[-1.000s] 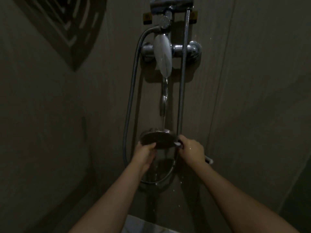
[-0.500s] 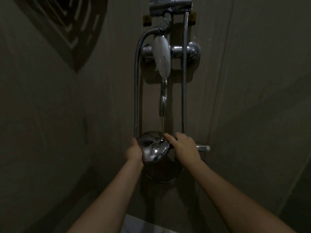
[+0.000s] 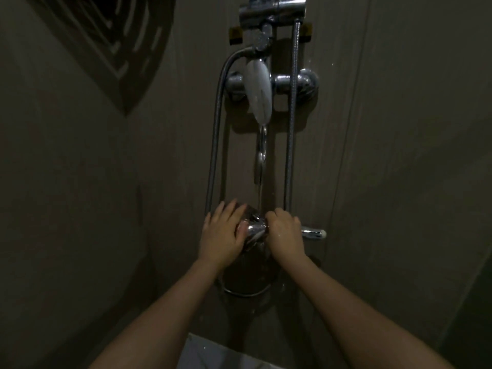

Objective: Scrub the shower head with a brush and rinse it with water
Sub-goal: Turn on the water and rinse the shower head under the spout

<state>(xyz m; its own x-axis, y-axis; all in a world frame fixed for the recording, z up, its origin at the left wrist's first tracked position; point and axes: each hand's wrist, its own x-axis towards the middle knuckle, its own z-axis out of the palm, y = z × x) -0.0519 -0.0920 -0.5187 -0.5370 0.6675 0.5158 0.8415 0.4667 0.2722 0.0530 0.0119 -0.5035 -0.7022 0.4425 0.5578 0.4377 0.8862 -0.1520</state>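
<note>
The chrome shower head (image 3: pixel 253 230) is held low in front of the tiled wall, under a thin stream of water (image 3: pixel 260 179) that falls from the mixer's white lever (image 3: pixel 259 94). My left hand (image 3: pixel 222 233) wraps over the round head from the left, fingers spread across its back. My right hand (image 3: pixel 286 235) is fisted around the handle, and the handle's chrome end (image 3: pixel 314 233) with a pale tip sticks out to the right. Most of the head's face is hidden by my hands. I see no brush.
The wall mixer (image 3: pixel 295 82) and a chrome bracket (image 3: pixel 271 9) sit above. Metal hoses (image 3: pixel 213 155) (image 3: pixel 290 129) hang down both sides and loop below my hands (image 3: pixel 247 292). A dark patterned shadow (image 3: pixel 111 41) lies upper left. A pale edge (image 3: pixel 213 352) shows at the bottom.
The head has been turned from flat to tilted and brought under the stream. My left hand has slid from its edge to over its back. My right fist has shifted onto the handle.
</note>
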